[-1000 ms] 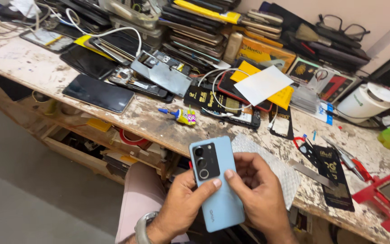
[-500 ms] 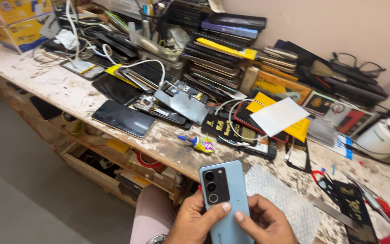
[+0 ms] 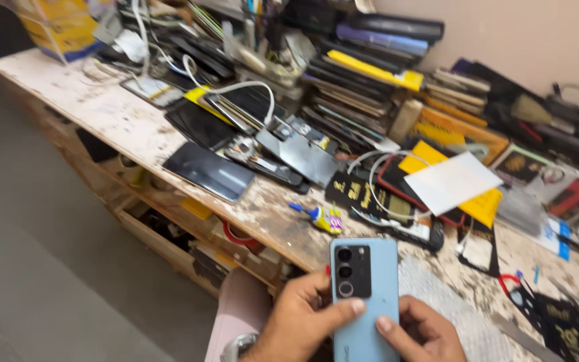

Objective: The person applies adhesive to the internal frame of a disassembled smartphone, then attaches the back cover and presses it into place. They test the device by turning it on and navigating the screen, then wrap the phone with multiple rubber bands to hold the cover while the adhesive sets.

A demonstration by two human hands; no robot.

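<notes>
My left hand [image 3: 299,322] sits at seven o'clock, thumb pressed flat; my right hand [image 3: 420,332] at five o'clock, fingers curled.

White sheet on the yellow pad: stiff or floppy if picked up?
The white sheet looks thin and flat, so probably floppy and very light. It lies loose on the yellow pad, so a push likely slides it. Its corner overhangs, so grabbing the edge seems easy.

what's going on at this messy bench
A person holds a light blue phone back side up in both hands, camera block facing the viewer. The left hand has its thumb across the back; the right hand steadies the other edge. In front lies a worn workbench with dark phone screens, a small glue tube, white cables, a white paper sheet and stacked flat boxes.
</notes>
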